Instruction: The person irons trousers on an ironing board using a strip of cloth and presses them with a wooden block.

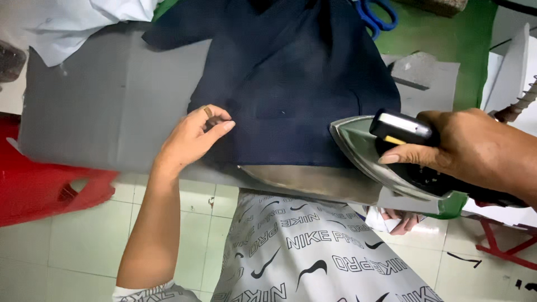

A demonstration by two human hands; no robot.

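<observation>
one navy garment [291, 72], one iron [386, 156], one pair of blue scissors [376, 17], one red stool [45, 184]

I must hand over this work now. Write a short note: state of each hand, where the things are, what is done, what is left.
Left hand: fingertips pinch the left edge of the dark navy cloth garment.
Right hand: grips the black handle of the metal flat iron, tilted at the garment's right edge.
Garment lies on the grey padded ironing board.
Done: the garment is spread out; how much is pressed cannot be told.
Left: cannot tell either.
</observation>
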